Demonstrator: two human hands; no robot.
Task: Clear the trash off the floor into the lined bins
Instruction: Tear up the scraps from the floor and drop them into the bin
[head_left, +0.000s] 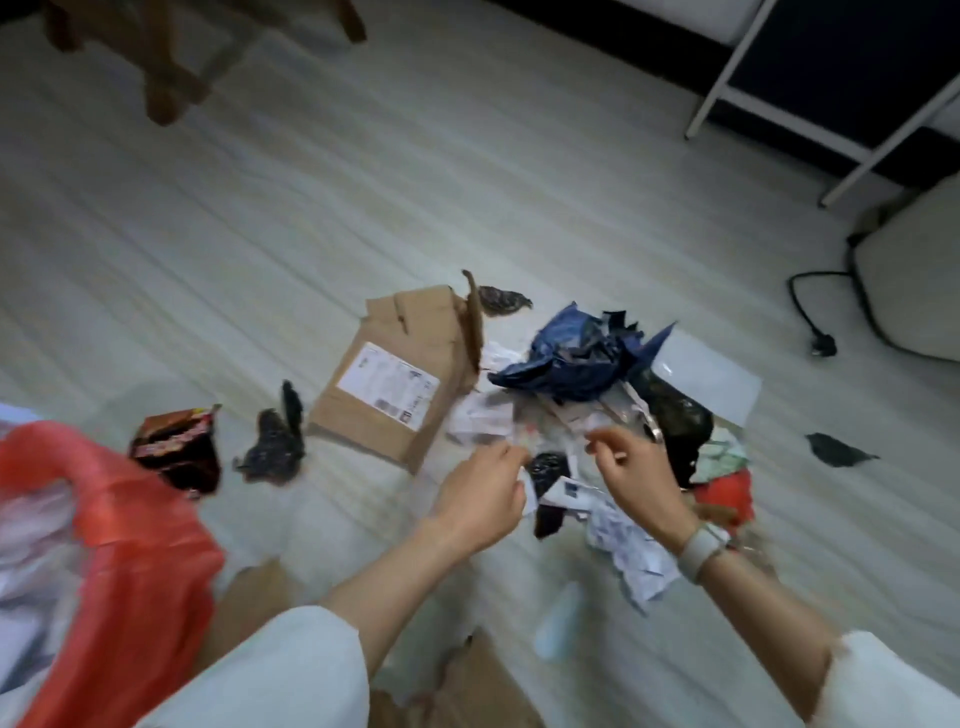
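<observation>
Both hands' fingers (506, 454) pinch clear plastic (550, 434) above the trash pile (597, 395).

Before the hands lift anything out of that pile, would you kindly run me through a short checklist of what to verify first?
1. Left hand has a grip: ok, it pinches white paper at the pile's near edge.
2. Right hand has a grip: cannot tell, its fingers are curled over the pile, but blur hides what they hold.
3. Bin within reach: ok, the red liner stands open at the left.
4. Room in the bin: cannot tell, its inside is blurred.
5. Path to the bin: not ok, a snack wrapper and black scrap lie between.
6. Box handled: not ok, it is on the floor.
</observation>
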